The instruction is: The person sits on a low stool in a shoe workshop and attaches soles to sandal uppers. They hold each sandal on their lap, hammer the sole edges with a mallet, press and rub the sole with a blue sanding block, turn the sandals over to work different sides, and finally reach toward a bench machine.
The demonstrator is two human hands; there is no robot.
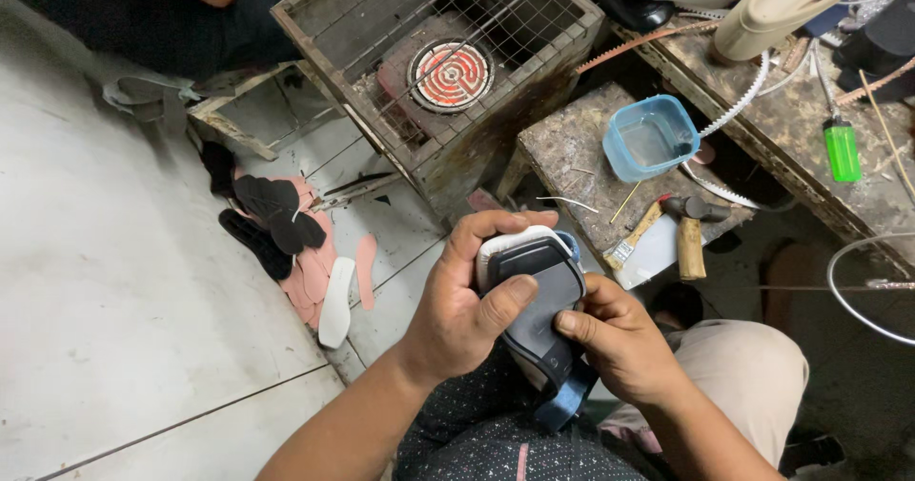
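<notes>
Head view showed both hands clasped around a shoe (534, 300), sole up, held above the lap. Left hand (467, 309) wrapped its white edge, thumb pressed on the dark sole; right hand (620, 347) gripped the lower part. Beyond them stood a wire cage (534, 42) with a glowing coil heater (450, 75), and a blue tub (652, 136) on the worktop (572, 157).

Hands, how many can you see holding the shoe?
2: the left hand wraps the shoe from the left side; the right hand grips its lower right. None seem hidden.
</notes>
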